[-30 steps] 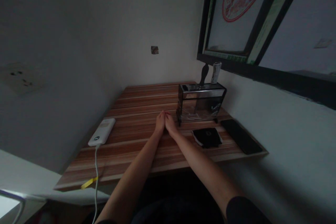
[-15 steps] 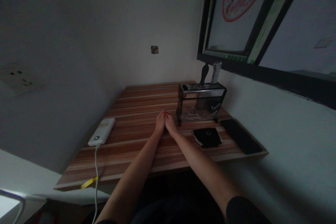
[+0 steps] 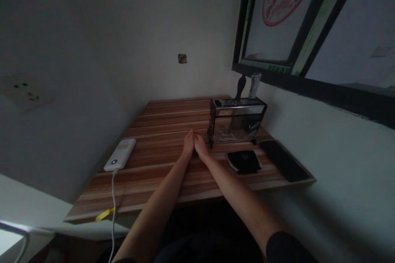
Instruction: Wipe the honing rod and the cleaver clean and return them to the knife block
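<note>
My left hand point(image 3: 188, 143) and my right hand point(image 3: 200, 144) rest together on the wood-grain table point(image 3: 166, 119), edges down. Their fingers look stretched out and meet at the tips, with the palms turned towards each other. Whatever lies between the palms is hidden; nothing shows there. Just right of my right hand stands a knife block point(image 3: 237, 109) with a see-through front. A black-handled knife point(image 3: 240, 87) and a second handle point(image 3: 254, 85), light and wrapped-looking, stick up from it. A folded black cloth item point(image 3: 244, 162) lies near my right forearm.
A white power bank point(image 3: 120, 154) with a white cable point(image 3: 113, 201) lies at the left edge. A yellow strip point(image 3: 105, 214) sits at the front left edge. A black phone point(image 3: 284, 160) lies along the right edge. Walls meet the table behind; a framed picture point(image 3: 277, 20) hangs at right.
</note>
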Available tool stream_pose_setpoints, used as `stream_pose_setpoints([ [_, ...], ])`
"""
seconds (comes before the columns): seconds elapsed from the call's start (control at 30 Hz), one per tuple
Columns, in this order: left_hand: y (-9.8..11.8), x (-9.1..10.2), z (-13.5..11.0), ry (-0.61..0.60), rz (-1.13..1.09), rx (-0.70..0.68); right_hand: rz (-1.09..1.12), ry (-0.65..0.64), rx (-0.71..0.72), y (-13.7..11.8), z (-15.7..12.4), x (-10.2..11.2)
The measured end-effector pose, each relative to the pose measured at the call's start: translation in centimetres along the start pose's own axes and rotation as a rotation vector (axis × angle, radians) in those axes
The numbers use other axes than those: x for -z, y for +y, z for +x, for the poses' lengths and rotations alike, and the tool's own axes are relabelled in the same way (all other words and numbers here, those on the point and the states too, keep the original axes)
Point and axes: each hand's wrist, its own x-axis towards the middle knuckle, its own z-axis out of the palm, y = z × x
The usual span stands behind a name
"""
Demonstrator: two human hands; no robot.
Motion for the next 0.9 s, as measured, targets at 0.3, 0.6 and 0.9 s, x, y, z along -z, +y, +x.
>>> stream_pose_setpoints([
  [0.3,-0.32,-0.08,0.07,-0.009,0.002,0.032,-0.003,0.003,0.011,-0.13,-0.1,-0.02],
  [0.6,-0.1,-0.06,0.09,-0.009,-0.007,0.034,-0.003,0.002,0.007,-0.15,-0.11,-0.07],
  [0.9,-0.36,0.0,0.19,-0.006,-0.011,0.036,0.002,0.015,0.003,-0.18,-0.21,-0.15],
])
